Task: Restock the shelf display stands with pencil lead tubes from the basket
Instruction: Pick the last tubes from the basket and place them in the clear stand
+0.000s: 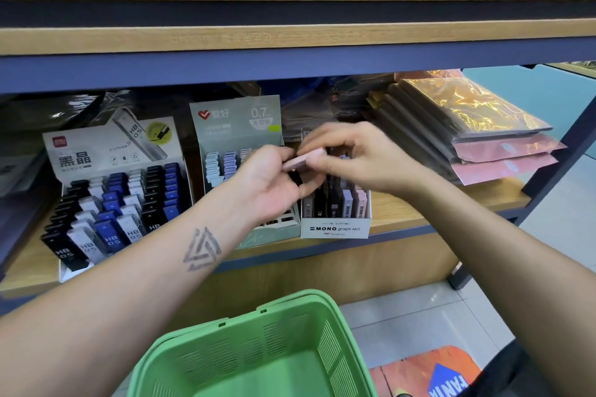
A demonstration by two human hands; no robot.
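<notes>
Holding a small pink flat plastic lead tube [304,158] between both hands, the person works just above the white MONO graph cardboard display stand [335,229], w/ the tube lying roughly level at the frame's centre. Left hand [274,184] comes in from 7 o'clock, fingers curled up round the tube's left end; right hand [351,158] comes from 4 o'clock, fingertips pinching the right end from above. So each grip is closed on the same tube, none spread. That stand already carries upright black, lilac and pink tubes, approx. full at the front row. At 9 o'clock of it sits the pale-green 0.7 stand [238,126], and further at 9 o'clock the grey-white stand of black, white and blue HB tubes [113,151]; all rest on the wooden shelf [403,213]. Green perforated plastic basket [258,342] is at 6 o'clock, low in the frame; can't tell what's left inside. Tube looks light, rigid, smooth-sided, prob. a bit slippery, contents brittle, so no squeezing or dropping. Best held by the narrow edges near the cap end, leaving the bottom free to slide down into a slot.
</notes>
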